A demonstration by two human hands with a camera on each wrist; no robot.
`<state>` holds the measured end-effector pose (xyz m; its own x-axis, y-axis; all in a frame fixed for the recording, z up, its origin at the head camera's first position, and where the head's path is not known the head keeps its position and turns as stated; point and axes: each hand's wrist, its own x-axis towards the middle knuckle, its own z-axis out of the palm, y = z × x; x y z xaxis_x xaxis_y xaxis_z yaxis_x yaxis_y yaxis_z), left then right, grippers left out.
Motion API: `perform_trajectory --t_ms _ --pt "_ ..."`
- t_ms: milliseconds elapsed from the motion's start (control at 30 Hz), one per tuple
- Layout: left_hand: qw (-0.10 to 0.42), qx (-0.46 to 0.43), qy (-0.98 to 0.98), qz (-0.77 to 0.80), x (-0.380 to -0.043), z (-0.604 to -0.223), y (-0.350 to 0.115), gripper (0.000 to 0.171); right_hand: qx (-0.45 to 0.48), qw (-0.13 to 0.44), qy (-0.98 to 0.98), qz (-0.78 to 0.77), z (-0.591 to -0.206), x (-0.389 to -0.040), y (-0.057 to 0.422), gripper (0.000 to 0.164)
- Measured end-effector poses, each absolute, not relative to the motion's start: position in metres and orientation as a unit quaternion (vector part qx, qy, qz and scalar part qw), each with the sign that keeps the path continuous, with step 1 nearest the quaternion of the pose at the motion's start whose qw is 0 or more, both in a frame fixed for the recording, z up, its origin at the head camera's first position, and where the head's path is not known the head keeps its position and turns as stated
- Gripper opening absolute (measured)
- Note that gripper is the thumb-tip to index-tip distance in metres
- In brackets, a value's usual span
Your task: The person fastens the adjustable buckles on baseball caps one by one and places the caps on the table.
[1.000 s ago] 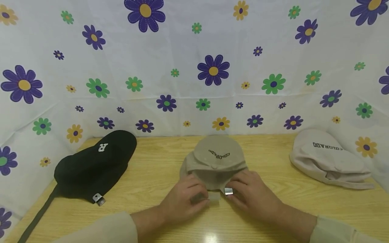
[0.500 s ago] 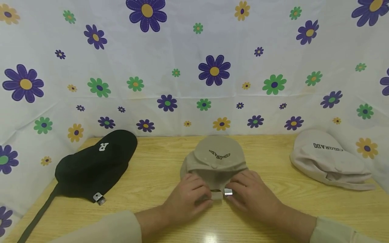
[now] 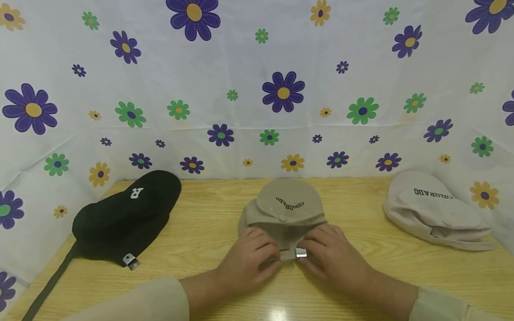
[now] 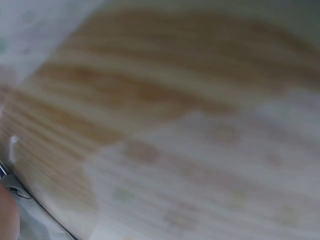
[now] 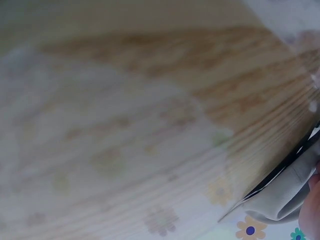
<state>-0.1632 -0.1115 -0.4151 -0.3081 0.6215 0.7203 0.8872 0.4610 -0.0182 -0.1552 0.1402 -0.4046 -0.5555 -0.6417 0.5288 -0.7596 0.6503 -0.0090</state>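
Observation:
In the head view a beige cap [image 3: 290, 203] with COLORADO lettering lies in the middle of the table, its back strap turned toward me. My left hand [image 3: 250, 258] pinches the loose strap end [image 3: 287, 254] between thumb and curled fingers. The tip of that strap meets the silver buckle [image 3: 301, 253], which my right hand [image 3: 335, 256] pinches on the other side. The fingertips of both hands overlap the cap's rear opening. Both wrist views mostly show tabletop; part of the cap [image 5: 282, 192] and some fingers [image 5: 312, 205] appear at the right wrist view's edge.
A black cap [image 3: 120, 223] with a white R lies at the left, its long strap [image 3: 52, 281] trailing to the front edge. On the right rests a pale COLORADO cap [image 3: 433, 209]. A flowered white cloth [image 3: 245, 67] hangs behind the wooden table [image 3: 201, 214].
My left hand has moved slightly right, bringing the strap end from apart to right at the buckle. The right hand and the cap have stayed nearly still.

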Motion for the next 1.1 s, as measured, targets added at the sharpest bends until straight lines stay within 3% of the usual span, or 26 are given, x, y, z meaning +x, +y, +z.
perform_trajectory --t_ms 1100 --pt "0.35 -0.49 -0.775 -0.191 -0.164 -0.4158 -0.1097 0.018 0.464 0.264 -0.825 0.186 -0.4045 -0.1556 0.1388 0.018"
